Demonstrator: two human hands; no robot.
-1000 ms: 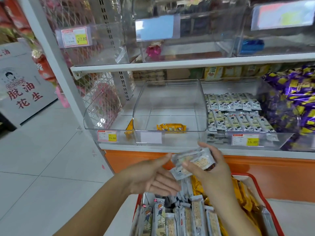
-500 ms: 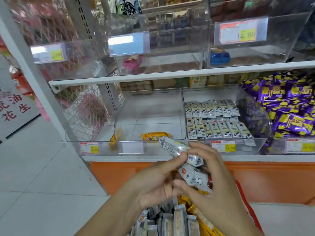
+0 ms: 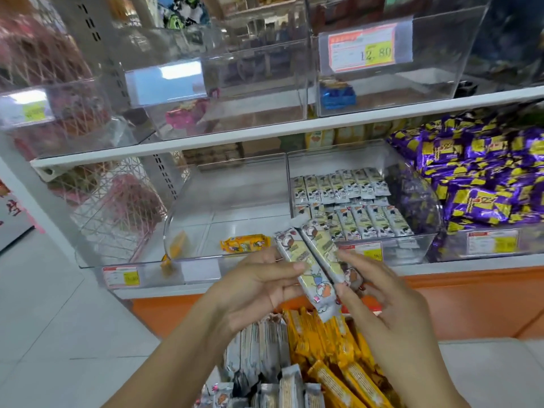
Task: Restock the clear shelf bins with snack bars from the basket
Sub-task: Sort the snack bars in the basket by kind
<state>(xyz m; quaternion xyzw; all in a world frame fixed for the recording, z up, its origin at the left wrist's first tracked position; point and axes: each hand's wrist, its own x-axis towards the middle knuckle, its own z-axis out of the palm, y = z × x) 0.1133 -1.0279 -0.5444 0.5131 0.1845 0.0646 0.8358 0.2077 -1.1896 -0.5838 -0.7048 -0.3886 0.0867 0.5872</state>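
Left hand pinches one pale snack bar, right hand grips a second bar alongside (edges seemingly touching), both above the orange bars.

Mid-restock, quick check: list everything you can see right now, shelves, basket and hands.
cream-and-white wrapped snack bars: two, cream, pinched between both grips
clear plastic middle bin: one, transparent, lower shelf
yellow wrapped bar: one, yellow, inside that bin
white-and-green small bars: two rows, white-green, next bin right
purple-and-yellow packets: many, purple, far right
yellow and grey wrapped bars: many, below the grips
left grip: one, pinching the left bar
right grip: one, pinching the right bar
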